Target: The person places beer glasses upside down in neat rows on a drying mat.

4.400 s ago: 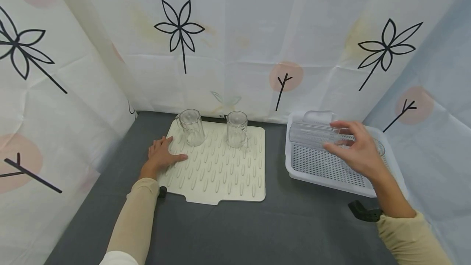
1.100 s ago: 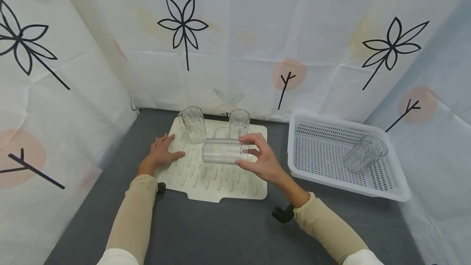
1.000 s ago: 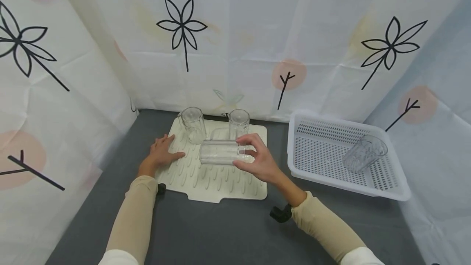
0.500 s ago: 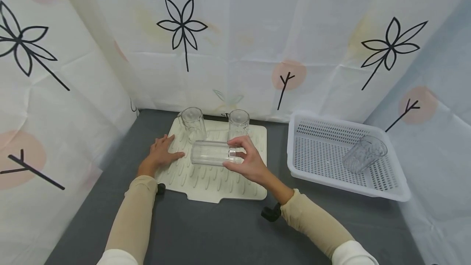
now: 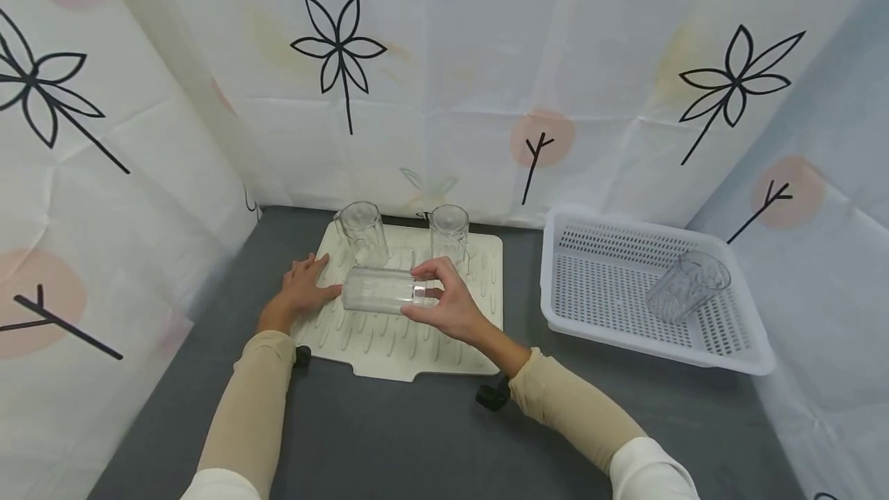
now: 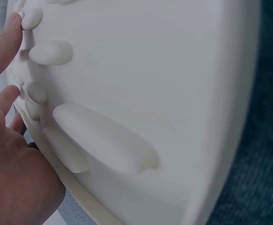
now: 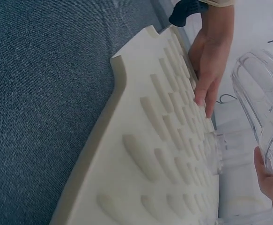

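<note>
My right hand [image 5: 451, 305] grips a clear glass mug [image 5: 378, 289] by one end, thumb in front and fingers behind. The mug lies sideways in the air over the cream ridged drying mat [image 5: 389, 353], its faint handle on the far side. In the right wrist view the same mug [image 7: 260, 89] shows apart from the mat. My left hand [image 5: 300, 292] rests on the mat's left edge, thumb spread over the ridges; the left wrist view shows its fingers [image 6: 5, 44] along that edge. Two glass mugs stand at the mat's back, one left [image 5: 364, 236], one right [image 5: 449, 231].
A white perforated basket [image 5: 625, 342] stands to the right, with another clear glass [image 5: 684, 288] leaning inside it. Dark grey cloth [image 5: 430, 446] covers the table. Patterned curtains [image 5: 458, 76] hang at the back and both sides.
My right hand has carried the mug from above the basket leftward over the mat, and it has drifted further left in the last second. My left hand has stayed on the mat's edge.
</note>
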The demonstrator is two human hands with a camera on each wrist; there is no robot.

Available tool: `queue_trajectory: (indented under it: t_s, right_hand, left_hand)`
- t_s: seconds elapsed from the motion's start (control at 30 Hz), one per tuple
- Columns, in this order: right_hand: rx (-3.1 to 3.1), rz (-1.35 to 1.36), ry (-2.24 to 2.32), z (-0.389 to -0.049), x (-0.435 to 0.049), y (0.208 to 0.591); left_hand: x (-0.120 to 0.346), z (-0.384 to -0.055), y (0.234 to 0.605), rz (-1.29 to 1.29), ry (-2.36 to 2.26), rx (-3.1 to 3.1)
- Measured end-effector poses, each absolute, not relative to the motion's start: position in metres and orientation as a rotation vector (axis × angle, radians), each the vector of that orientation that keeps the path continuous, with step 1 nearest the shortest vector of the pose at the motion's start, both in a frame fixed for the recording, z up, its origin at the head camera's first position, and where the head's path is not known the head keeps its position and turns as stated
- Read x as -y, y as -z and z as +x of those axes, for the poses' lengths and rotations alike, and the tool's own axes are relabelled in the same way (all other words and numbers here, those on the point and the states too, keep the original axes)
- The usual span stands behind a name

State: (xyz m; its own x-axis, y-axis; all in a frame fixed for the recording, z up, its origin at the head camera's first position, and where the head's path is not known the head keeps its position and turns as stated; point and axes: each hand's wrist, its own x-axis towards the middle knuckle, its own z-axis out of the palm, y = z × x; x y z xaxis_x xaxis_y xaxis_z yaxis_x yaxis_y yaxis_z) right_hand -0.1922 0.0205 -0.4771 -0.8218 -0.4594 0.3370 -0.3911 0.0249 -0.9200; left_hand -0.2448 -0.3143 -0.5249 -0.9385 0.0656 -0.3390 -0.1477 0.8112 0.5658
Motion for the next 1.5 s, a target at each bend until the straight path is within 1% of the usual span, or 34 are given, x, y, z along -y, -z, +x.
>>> queue_trajectory:
  t_s: [0.33, 0.57, 0.67, 0.73, 0.9, 0.97, 1.1, 1.3, 1.5]
  right_hand:
    - [-2.194, -0.914, 1.936, -0.191, -0.005, 0.490]
    - [-2.155, -0.937, 1.953, -0.193, 0.003, 0.494]
    - [-2.172, -0.930, 1.949, -0.194, 0.006, 0.495]
    - [-2.185, -0.912, 1.930, -0.191, 0.007, 0.485]
    - [-2.228, -0.874, 1.887, -0.195, 0.013, 0.487]
    - [-2.231, -0.867, 1.898, -0.200, 0.016, 0.498]
    - [-2.196, -0.846, 1.937, -0.200, 0.020, 0.500]
    - [-2.193, -0.812, 1.921, -0.200, 0.026, 0.501]
    - [-2.182, -0.818, 1.930, -0.197, 0.030, 0.502]
  left_hand:
    - [0.316, -0.248, 0.528, -0.041, -0.839, -2.655]
    - [0.313, -0.247, 0.523, -0.067, -0.851, -2.647]
    - [0.314, -0.247, 0.523, -0.058, -0.851, -2.643]
    - [0.316, -0.248, 0.526, -0.060, -0.856, -2.643]
    - [0.319, -0.250, 0.529, -0.076, -0.903, -2.642]
    - [0.319, -0.249, 0.528, -0.067, -0.917, -2.649]
    - [0.322, -0.250, 0.530, -0.012, -0.934, -2.683]
    - [0.328, -0.247, 0.526, -0.048, -1.063, -2.627]
    - [0.328, -0.239, 0.518, -0.066, -1.079, -2.629]
